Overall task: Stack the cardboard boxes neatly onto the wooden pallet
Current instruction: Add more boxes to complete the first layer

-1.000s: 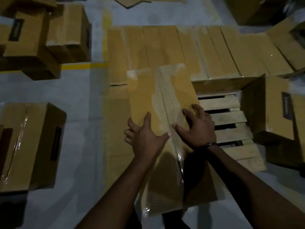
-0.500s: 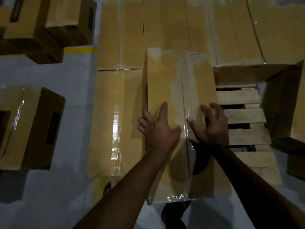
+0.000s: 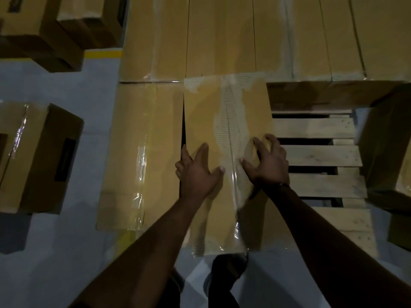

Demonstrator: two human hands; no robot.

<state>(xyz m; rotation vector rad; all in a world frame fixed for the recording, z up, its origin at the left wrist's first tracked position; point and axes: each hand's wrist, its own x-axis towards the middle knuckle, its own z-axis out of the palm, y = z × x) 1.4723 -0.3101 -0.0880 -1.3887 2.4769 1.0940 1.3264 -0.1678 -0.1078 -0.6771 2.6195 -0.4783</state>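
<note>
I was seating the box (image 3: 201, 112) on the pallet (image 3: 315, 155), its far end up at the back row (image 3: 222, 36). The left hand (image 3: 198, 174) lay spread flat on its lid and the right hand (image 3: 268, 162) pressed with arched fingertips, neither gripping. Next, I judged, a nudge left to close the gap beside the neighbouring box (image 3: 142, 130).

A yellow painted line (image 3: 103, 54) — short, bright — crosses the pale grey floor (image 3: 66, 252) at upper left.

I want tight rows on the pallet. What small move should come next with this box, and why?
Probably slide the box left: a dark gap separates it from the neighbour box, while its far end meets the back row.
</note>
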